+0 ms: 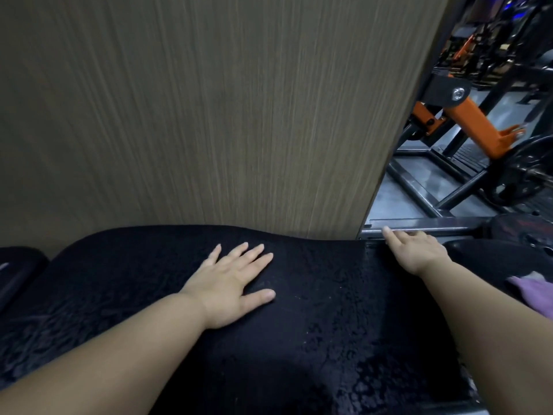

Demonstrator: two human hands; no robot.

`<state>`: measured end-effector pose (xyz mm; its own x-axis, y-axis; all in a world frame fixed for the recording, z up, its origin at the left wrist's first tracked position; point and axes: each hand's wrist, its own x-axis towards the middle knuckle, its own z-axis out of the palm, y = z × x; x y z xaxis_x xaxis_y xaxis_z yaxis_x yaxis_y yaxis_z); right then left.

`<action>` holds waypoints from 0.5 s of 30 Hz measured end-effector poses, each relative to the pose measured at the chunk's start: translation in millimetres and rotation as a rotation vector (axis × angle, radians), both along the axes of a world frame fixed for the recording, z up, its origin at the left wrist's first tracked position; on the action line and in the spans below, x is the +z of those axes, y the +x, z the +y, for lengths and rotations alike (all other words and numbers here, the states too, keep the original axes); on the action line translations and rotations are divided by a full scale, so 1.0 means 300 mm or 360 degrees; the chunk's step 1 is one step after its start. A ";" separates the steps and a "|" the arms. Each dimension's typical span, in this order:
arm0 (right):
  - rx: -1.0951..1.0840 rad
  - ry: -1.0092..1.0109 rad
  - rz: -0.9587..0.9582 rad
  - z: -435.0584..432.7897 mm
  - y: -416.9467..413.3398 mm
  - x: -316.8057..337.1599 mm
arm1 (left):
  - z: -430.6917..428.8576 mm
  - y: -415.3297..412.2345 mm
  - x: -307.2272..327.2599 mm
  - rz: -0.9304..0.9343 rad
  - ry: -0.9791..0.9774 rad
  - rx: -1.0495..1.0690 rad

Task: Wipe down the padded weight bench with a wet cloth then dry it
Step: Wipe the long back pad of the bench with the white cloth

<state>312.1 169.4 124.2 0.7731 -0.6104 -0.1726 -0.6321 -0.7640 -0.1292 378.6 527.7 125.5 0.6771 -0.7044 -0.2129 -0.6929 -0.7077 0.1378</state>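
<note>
The black padded bench [314, 324] fills the lower half of the view, its surface mottled with wet streaks and droplets. My left hand [233, 283] lies flat on the pad, palm down with fingers spread, and holds nothing. My right hand [416, 250] rests at the pad's far right corner, its fingers reaching over the edge toward a grey metal bar [425, 224]. Whether those fingers grip anything is hidden. A purple cloth [535, 295] lies at the right edge of the view, apart from both hands.
A brown wood-grain wall panel [209, 115] stands directly behind the bench. To the right, an orange and black gym machine [478, 124] with a weight plate [529, 172] stands on a grey floor. Another black pad [18, 271] shows at far left.
</note>
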 end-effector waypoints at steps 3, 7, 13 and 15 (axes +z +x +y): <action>-0.0020 -0.0015 0.0048 0.020 0.015 0.000 | 0.005 0.001 -0.015 -0.0035 -0.0099 0.0011; -0.0011 -0.0115 0.0177 0.060 0.044 0.015 | 0.007 0.009 -0.024 -0.0061 -0.0124 0.0010; 0.0507 0.0063 0.0115 0.409 0.201 0.040 | 0.007 0.017 -0.039 -0.0096 -0.0123 -0.0012; 0.0634 0.0182 0.0099 0.558 0.275 0.037 | 0.007 0.019 -0.039 -0.0101 -0.0135 -0.0015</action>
<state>394.7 336.9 135.4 0.9307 -0.2400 -0.2760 -0.2995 -0.9332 -0.1984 384.2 529.9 113.6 0.6804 -0.7247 -0.1091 -0.7089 -0.6886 0.1527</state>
